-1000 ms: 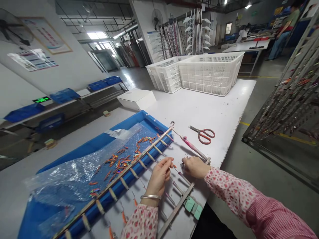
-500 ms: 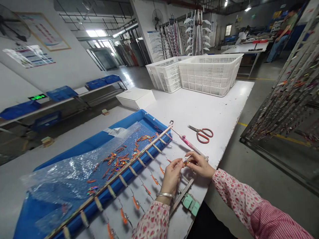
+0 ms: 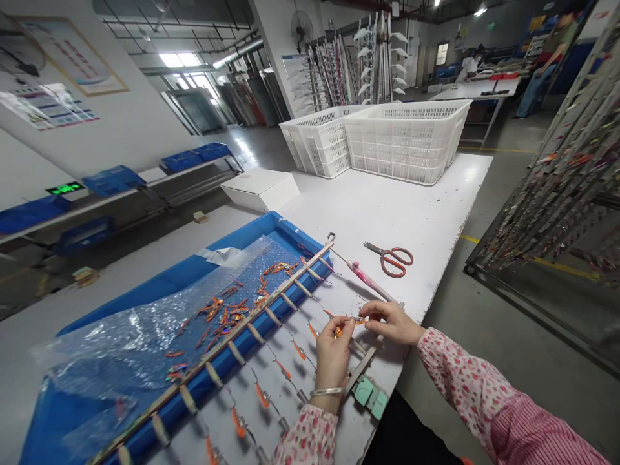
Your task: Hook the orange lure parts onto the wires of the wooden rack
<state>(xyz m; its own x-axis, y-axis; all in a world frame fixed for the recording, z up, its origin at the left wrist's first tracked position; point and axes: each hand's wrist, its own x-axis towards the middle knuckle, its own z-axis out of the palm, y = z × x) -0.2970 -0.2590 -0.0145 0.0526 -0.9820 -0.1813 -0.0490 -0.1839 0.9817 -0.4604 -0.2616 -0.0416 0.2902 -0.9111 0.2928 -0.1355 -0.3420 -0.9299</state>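
Observation:
My left hand [image 3: 333, 355], with a bracelet at its wrist, has its fingers closed around an orange shiny fishing lure, partly hidden by them. My right hand [image 3: 393, 321] pinches a small orange fishing lure [image 3: 360, 321] close to the left fingertips. Both hands are above the right side of a wooden rack [image 3: 237, 329] with short pegs. Along the rack hang several orange lures [image 3: 261, 395] on wire hooks. Beyond it, a blue tray [image 3: 264, 223] holds bubble wrap [image 3: 145, 326] with loose orange lures [image 3: 227, 316] on top.
Red-handled scissors [image 3: 394, 261] lie on the white table [image 3: 334, 200] past my hands. White plastic baskets [image 3: 397, 145] and a white box [image 3: 261, 190] stand farther back. Green clips [image 3: 369, 397] sit at the near edge. A metal rack [image 3: 547, 194] stands to the right.
My hands have drawn slightly apart, and more of the orange lure shows between them. My left hand has turned a little. The view has shifted slightly.

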